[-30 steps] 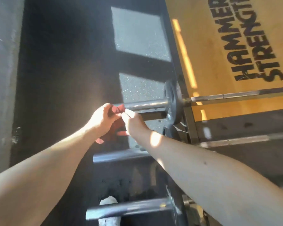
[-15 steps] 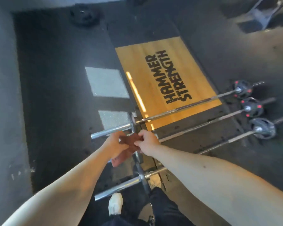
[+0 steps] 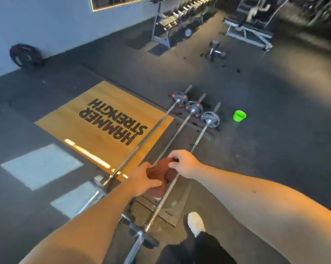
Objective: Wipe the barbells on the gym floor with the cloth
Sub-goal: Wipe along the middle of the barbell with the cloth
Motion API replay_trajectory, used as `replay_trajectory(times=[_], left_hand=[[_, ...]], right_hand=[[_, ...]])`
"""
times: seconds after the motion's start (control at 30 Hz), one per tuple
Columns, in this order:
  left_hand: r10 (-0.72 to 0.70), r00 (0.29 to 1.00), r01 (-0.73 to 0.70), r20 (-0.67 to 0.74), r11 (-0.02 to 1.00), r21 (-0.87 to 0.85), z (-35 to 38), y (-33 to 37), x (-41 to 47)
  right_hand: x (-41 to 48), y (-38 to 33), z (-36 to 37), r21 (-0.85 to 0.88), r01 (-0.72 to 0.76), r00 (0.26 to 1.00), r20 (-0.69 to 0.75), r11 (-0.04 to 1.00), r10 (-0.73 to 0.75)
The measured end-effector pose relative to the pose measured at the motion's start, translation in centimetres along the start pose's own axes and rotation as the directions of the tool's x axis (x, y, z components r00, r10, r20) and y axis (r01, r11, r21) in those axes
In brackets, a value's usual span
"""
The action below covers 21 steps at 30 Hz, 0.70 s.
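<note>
Three barbells lie side by side on the dark gym floor: a left barbell, a middle barbell and a right barbell, each with a small plate at its far end. In front of me, above the bars, both hands hold a reddish-brown cloth. My left hand grips its near side and my right hand pinches its far edge. Part of the cloth is hidden under my fingers.
A wooden platform marked HAMMER STRENGTH lies left of the bars. A green cup stands right of the plates. A weight plate leans on the wall, with a dumbbell rack, a loose dumbbell and a bench beyond. My white shoe is below.
My view has risen and swung right, from close on a bar's sleeve to the whole row of barbells. Both hands still hold the cloth, now above the bars' shafts.
</note>
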State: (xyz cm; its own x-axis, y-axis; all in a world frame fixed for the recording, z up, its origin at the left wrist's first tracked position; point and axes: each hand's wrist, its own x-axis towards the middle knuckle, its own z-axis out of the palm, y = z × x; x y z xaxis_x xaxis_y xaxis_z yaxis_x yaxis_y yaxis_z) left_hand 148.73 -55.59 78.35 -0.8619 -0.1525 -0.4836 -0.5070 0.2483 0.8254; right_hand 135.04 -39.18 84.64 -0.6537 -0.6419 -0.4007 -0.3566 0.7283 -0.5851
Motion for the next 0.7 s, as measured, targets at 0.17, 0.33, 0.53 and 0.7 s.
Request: replay_trajectory(times=[0.17,0.33,0.53,0.7], left_hand=[[0.060,0.994,-0.061,0.087,0.998,-0.001,5.5,8.0,6.3],[0.086,0.994,-0.084,0.062,0.996,-0.035,14.7,18.0,16.4],[0.112,0.986,-0.100,0.123,0.990,-0.102,28.8,32.6,31.3],[0.139,0.979,-0.116,0.152,0.982,-0.149,39.7,45.5,42.5]], right_hand=[[-1.5,9.3,-7.8,0.084,-0.090,0.990,-0.101,0.992,0.098],[-1.2,22.2,-16.6,0.364,-0.137,0.929,-0.277,0.921,0.248],[2.8,40.3,-31.1,0.753,-0.148,0.864,-0.217,0.641,0.454],[2.3,51.5,-44.5,0.868,-0.162,0.835,-0.133,0.470,0.534]])
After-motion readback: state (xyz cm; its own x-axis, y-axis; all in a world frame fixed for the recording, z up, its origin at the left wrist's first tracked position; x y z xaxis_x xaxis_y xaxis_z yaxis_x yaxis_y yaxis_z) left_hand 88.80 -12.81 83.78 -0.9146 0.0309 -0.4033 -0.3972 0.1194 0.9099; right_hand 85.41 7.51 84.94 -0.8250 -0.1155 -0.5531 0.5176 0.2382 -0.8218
